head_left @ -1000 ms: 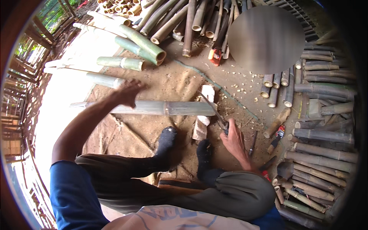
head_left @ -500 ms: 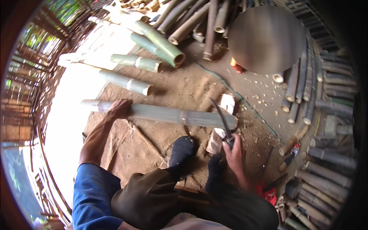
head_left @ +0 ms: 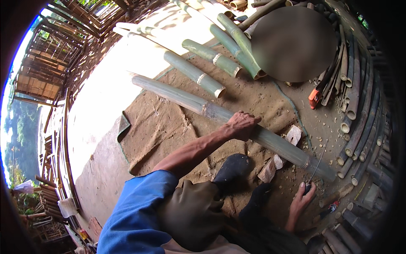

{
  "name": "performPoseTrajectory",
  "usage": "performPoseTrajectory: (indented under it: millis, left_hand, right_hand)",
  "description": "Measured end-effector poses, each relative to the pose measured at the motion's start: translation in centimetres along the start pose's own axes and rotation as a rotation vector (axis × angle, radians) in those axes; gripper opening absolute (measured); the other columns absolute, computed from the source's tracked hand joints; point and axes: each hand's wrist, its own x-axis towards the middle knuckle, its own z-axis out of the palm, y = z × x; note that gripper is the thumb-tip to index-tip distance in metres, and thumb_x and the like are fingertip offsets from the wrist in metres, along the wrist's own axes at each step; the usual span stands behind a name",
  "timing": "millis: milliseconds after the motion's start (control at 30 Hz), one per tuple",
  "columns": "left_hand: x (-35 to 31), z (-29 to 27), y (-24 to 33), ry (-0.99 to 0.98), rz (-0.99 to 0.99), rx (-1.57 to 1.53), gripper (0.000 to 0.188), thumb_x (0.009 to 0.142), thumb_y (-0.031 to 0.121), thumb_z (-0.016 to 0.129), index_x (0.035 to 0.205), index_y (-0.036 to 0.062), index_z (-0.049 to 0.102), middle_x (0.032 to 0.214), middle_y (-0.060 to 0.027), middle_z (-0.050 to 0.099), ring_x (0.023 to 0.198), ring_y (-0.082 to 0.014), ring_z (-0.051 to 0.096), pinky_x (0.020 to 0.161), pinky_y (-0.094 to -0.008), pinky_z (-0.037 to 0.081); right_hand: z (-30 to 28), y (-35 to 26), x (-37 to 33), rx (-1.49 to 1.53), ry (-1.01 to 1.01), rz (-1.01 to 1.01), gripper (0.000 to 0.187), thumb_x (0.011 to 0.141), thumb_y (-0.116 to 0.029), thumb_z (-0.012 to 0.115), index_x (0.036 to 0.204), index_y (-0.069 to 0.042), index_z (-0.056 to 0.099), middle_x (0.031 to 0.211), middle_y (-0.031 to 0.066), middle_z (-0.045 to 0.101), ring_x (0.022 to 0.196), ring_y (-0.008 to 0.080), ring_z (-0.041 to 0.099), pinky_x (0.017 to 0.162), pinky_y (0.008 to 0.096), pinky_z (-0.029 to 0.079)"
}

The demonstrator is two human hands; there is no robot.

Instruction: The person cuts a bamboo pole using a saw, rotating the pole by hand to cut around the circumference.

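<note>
A long grey-green bamboo pole [head_left: 279, 146] slants from upper left to lower right in front of me. My left hand [head_left: 243, 125] is closed over the top of it, right of a ring-shaped node. Under its right part lies a rough, pale wooden block [head_left: 292, 135], whose nearer end sticks out towards my feet. My right hand [head_left: 300, 195] is wrapped round the dark handle of a machete [head_left: 318, 163]. The thin blade points up and away, crossing near the pole's right end; whether it touches the pole I cannot tell.
Brown sacking [head_left: 160, 122] covers the ground under the pole. Several cut green bamboo poles [head_left: 198, 76] lie beyond it. Stacked bamboo [head_left: 359, 110] lines the right side, near an orange object [head_left: 314, 98]. My dark-covered foot [head_left: 232, 171] stands close to the pole.
The pole has shifted to the right, its right end now well past the block. My left hand has moved right with it. My right hand and the machete are farther right and lower.
</note>
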Motion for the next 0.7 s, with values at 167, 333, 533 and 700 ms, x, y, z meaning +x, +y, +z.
performPoseTrajectory:
  millis: [167, 333, 533, 700]
  left_hand:
    - [-1.8, 1.5, -1.0, -0.001, 0.024, 0.039, 0.08, 0.068, 0.025, 0.089, 0.14, 0.0117, 0.054, 0.123, -0.011, 0.067, 0.119, -0.0311, 0.066, 0.101, -0.0484, 0.053]
    - [-8.2, -0.1, -10.4, 0.084, -0.18, 0.24, 0.058, 0.075, 0.019, 0.082, 0.127, 0.0082, 0.059, 0.119, -0.0126, 0.068, 0.119, -0.0297, 0.065, 0.105, -0.0471, 0.049]
    - [-6.0, -0.4, -9.6, 0.139, -0.036, 0.154, 0.042, 0.067, 0.019, 0.083, 0.102, 0.0076, 0.062, 0.104, -0.0122, 0.07, 0.106, -0.0334, 0.07, 0.096, -0.0464, 0.055]
    - [-1.7, -1.0, -2.6, -0.042, -0.024, 0.027, 0.049, 0.061, 0.023, 0.088, 0.102, 0.0073, 0.067, 0.102, -0.0152, 0.073, 0.101, -0.039, 0.073, 0.085, -0.0512, 0.058]
  right_hand:
    - [2.5, 0.6, 0.3, -0.023, 0.054, -0.144, 0.049, 0.11, -0.03, 0.067, 0.146, 0.001, 0.052, 0.124, 0.0272, 0.063, 0.111, 0.0431, 0.064, 0.095, 0.0491, 0.05]
    - [4.3, 2.3, -1.1, 0.001, 0.091, -0.209, 0.048, 0.109, -0.03, 0.068, 0.144, 0.0, 0.054, 0.125, 0.0271, 0.064, 0.11, 0.0448, 0.065, 0.094, 0.0503, 0.051]
    - [4.2, 3.8, -1.5, 0.103, 0.033, 0.098, 0.05, 0.109, -0.031, 0.069, 0.146, -0.001, 0.054, 0.127, 0.0264, 0.065, 0.114, 0.0411, 0.066, 0.098, 0.0489, 0.051]
    - [2.8, 2.4, -1.1, 0.018, 0.303, -0.089, 0.057, 0.109, -0.032, 0.068, 0.155, -0.004, 0.049, 0.13, 0.0271, 0.066, 0.114, 0.0419, 0.067, 0.098, 0.0483, 0.051]
